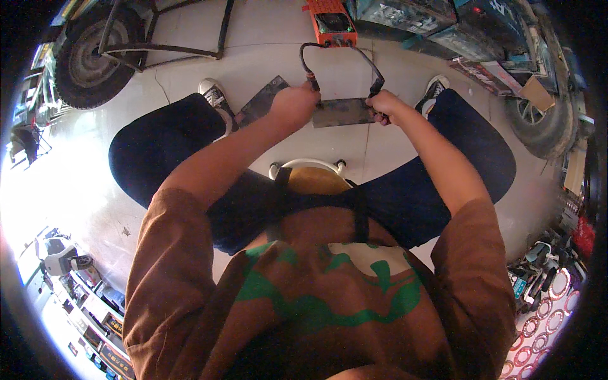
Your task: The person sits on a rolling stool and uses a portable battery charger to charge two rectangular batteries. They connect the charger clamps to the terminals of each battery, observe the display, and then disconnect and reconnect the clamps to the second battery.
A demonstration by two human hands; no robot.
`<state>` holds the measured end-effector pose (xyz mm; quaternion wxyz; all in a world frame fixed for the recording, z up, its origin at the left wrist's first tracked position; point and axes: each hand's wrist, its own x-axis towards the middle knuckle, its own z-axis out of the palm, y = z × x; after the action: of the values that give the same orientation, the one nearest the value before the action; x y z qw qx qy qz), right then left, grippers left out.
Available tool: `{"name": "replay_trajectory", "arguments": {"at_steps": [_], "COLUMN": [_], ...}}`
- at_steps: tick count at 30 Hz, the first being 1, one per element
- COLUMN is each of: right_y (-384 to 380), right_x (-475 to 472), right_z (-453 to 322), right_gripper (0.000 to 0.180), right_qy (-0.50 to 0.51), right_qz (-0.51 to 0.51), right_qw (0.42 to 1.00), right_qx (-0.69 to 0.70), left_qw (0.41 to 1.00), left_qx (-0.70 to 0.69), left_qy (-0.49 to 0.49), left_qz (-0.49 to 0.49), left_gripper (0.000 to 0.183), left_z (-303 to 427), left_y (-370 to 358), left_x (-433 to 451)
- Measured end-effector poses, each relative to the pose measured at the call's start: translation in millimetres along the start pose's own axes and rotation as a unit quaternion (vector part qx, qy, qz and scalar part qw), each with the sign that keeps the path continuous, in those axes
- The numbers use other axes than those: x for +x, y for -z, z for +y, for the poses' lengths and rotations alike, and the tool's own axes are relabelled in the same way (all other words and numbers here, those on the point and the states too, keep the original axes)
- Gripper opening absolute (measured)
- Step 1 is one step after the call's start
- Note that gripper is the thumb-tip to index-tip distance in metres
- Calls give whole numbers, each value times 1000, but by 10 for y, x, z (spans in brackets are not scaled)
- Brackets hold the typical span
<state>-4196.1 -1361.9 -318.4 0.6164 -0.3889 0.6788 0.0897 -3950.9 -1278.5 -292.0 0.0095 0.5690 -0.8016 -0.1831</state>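
Observation:
Both my hands are out in front, between my spread knees. My left hand (294,107) is closed around the end of a black cable (302,51). My right hand (387,104) grips the end of a second black cable (368,58). Both cables run to an orange box-shaped device (332,23) with a dark panel, on the floor. Between the hands spans a dark, flat rectangular block (344,113), with the fingers at its two ends. Another dark rectangular block (263,100) slants beside my left hand, partly covered by it. The gripped cable ends are mostly hidden.
A low stool with a white frame (308,162) is under me. A tyred wheel (97,57) and a metal frame (161,48) stand far left. Stacked dark batteries (408,16) and another wheel (541,123) are at the right. Pale tiled floor (266,52) surrounds my feet.

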Motion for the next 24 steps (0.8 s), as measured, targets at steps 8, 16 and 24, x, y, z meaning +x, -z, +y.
{"name": "replay_trajectory", "arguments": {"at_steps": [8,16,24], "right_y": [30,18,5], "right_x": [42,-2,80], "right_z": [-4,-14,15], "right_gripper": [19,15,14], "right_qy": [12,16,11], "right_qz": [-23,-19,-19], "right_qw": [1000,1000,1000], "right_qx": [-6,-14,-3], "left_qw": [990,964,934], "left_qx": [-129,-266,-345], "left_qy": [22,-17,57], "left_qz": [-52,16,-78], "left_gripper": [24,25,26], "left_z": [-43,-166,-173], "left_y": [102,90,31], "left_x": [101,-47,-27]}}
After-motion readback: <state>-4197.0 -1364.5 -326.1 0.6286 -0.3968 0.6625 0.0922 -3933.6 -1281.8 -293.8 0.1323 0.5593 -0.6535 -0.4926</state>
